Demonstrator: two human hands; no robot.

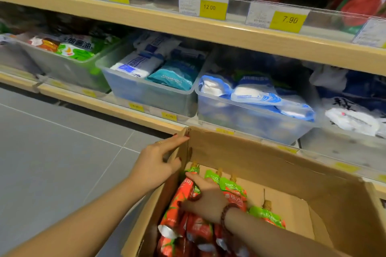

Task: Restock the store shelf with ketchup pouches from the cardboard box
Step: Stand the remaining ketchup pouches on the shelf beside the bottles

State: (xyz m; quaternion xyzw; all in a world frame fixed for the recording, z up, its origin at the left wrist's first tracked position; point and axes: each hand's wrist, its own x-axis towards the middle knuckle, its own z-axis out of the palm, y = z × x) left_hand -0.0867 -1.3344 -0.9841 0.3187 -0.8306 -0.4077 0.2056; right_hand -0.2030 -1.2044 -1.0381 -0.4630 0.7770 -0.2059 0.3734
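I see right hand (pixel 205 200) closing on ketchup pouches (pixel 179 206), lower centre, long axis toward the shelf (pixel 229 33); left hand (pixel 155 165) flat on cardboard box (pixel 261 158) flap, holding nothing

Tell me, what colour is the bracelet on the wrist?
Dark reddish-brown beaded bracelet, seen in the head view.

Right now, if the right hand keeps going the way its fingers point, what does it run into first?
The right hand already rests on the ketchup pouches, fingers aimed at the box's far left corner. Going on, it would likely meet the green pouch tops, then the cardboard box wall near the left hand; depth is unclear.
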